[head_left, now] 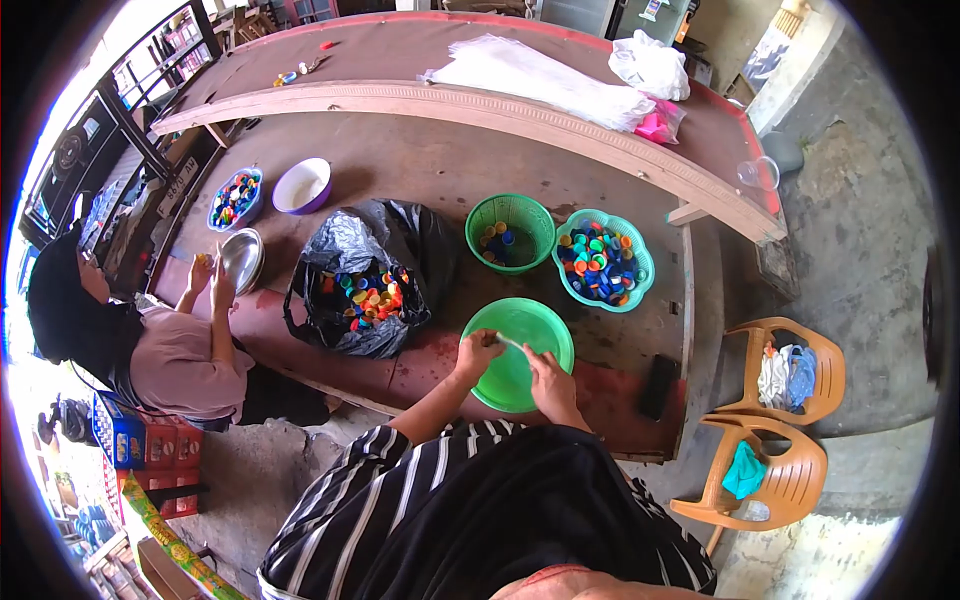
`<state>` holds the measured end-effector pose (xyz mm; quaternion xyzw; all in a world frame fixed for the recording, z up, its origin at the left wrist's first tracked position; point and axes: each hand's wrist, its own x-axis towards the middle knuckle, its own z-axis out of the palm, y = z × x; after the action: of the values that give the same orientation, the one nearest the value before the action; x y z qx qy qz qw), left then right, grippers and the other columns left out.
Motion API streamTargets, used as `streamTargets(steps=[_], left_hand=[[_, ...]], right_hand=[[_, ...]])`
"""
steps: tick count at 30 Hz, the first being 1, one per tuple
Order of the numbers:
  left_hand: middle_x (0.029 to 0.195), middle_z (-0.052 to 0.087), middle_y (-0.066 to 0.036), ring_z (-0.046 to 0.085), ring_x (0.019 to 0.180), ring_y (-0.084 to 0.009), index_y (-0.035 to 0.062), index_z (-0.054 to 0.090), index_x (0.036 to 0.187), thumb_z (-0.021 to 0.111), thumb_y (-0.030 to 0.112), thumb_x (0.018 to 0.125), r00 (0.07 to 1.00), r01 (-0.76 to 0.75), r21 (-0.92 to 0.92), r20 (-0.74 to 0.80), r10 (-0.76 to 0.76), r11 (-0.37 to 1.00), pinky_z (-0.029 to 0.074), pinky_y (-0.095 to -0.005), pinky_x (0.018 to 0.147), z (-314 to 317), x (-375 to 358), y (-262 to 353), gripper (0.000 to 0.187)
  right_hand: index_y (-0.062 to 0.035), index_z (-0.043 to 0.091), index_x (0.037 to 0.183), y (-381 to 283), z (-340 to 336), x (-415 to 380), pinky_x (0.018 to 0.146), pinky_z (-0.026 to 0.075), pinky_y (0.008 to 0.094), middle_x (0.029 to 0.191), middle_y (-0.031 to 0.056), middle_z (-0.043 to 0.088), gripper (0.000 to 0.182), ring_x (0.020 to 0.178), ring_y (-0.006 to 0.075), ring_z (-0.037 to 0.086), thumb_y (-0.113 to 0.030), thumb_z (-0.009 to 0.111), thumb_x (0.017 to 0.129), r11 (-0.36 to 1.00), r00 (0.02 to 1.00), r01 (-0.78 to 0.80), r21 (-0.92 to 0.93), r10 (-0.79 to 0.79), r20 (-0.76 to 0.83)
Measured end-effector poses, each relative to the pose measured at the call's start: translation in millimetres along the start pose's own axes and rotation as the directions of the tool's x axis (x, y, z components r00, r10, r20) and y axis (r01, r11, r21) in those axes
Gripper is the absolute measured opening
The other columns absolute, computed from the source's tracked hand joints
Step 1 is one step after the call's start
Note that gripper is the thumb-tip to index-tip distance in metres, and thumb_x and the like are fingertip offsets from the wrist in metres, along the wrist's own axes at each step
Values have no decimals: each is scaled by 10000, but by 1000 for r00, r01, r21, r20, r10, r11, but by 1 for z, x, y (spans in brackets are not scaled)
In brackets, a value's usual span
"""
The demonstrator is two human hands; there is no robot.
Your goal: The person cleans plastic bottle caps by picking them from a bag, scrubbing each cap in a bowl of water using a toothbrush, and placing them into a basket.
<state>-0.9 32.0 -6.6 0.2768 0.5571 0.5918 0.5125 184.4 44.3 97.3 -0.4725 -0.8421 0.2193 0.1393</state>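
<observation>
My left hand (479,354) is closed over the left side of a light green basin (511,388), its fingers pinched around something small and dark, probably a bottle cap, mostly hidden. Over the basin's right side, my right hand (550,384) grips a thin whitish tool (511,343), perhaps a small knife, whose tip points toward my left hand. Just beyond the basin stand a green basket (541,222) with a few caps inside and a teal scalloped basket (645,268) heaped with coloured bottle caps. Left of my hands, an open black plastic bag (425,250) holds many more caps.
To the left, a co-worker (185,355) handles a small yellow thing near a metal bowl (243,262). A purple bowl (302,187) and a blue basket (236,225) lie beyond. A dark phone-like object (657,387) rests right. A raised wooden ledge (440,97) crosses behind.
</observation>
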Motion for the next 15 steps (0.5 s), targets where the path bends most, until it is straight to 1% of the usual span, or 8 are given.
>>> streamTargets(steps=[3, 5, 6, 9, 10, 12, 14, 15], left_hand=[[922, 681, -84, 636, 815, -119, -79, 594, 1121, 719, 44, 798, 999, 23, 3, 39, -23, 1000, 517, -242, 689, 0, -1, 1, 367], [916, 683, -90, 638, 810, -119, -77, 597, 1118, 711, 38, 799, 1000, -14, 205, 28, 9, 979, 519, -245, 696, 0, -4, 10, 358], [913, 684, -93, 639, 807, -119, -76, 598, 1117, 707, 35, 800, 999, -30, 305, 23, 25, 952, 520, -246, 700, -2, -6, 12, 353], [912, 695, -95, 644, 806, -109, -60, 618, 1090, 696, 28, 795, 1000, -1, 99, 2, 1, 995, 523, -251, 713, 3, -10, 8, 317], [929, 689, -100, 641, 820, -117, -61, 613, 1092, 700, 22, 793, 1000, -12, 132, 4, 11, 991, 521, -254, 713, 4, -10, 10, 322], [962, 676, -109, 635, 846, -132, -64, 604, 1097, 708, 12, 789, 1000, -20, 204, 8, 19, 979, 519, -259, 713, 1, -16, 12, 333], [929, 693, -124, 661, 840, -142, -56, 619, 1069, 729, 77, 771, 996, -65, 404, -35, 86, 912, 528, -269, 739, -2, -22, 15, 344], [913, 701, -131, 674, 836, -146, -51, 626, 1055, 740, 109, 762, 990, -87, 498, -51, 129, 863, 532, -274, 752, -2, -21, 16, 353]], right_hand=[[-242, 537, 1321, 2, -3, -2, 694, 523, 425, 1045, 68, 587, 451, 862, 312, 635, -94, 545, 895, 1000, 998, -6, 30, 8, -58], [-241, 549, 1311, -7, -10, -2, 693, 522, 423, 1049, 65, 594, 445, 865, 309, 637, -94, 550, 891, 992, 995, 80, 94, -74, -62], [-236, 550, 1309, -6, -6, -3, 694, 523, 420, 1044, 67, 595, 443, 865, 306, 638, -95, 552, 889, 995, 998, 54, 79, -51, -39], [-224, 557, 1300, 9, 6, 0, 695, 525, 413, 1029, 68, 599, 436, 865, 296, 642, -94, 555, 884, 1000, 1000, -13, -16, 13, -2], [-220, 560, 1297, 14, 8, 3, 696, 526, 411, 1023, 67, 600, 434, 867, 293, 643, -91, 555, 882, 997, 999, -35, -72, 34, -11], [-214, 564, 1291, 22, 14, 5, 695, 527, 408, 1020, 65, 601, 431, 872, 287, 643, -87, 554, 879, 981, 998, -35, -191, 43, 35], [-210, 566, 1286, 32, 17, 7, 692, 529, 408, 1024, 62, 599, 427, 879, 283, 643, -84, 553, 878, 947, 990, 25, -321, 22, 142], [-210, 565, 1288, 30, 16, 7, 692, 528, 411, 1026, 62, 599, 427, 883, 285, 641, -86, 553, 879, 964, 996, 18, -266, 7, 93]])
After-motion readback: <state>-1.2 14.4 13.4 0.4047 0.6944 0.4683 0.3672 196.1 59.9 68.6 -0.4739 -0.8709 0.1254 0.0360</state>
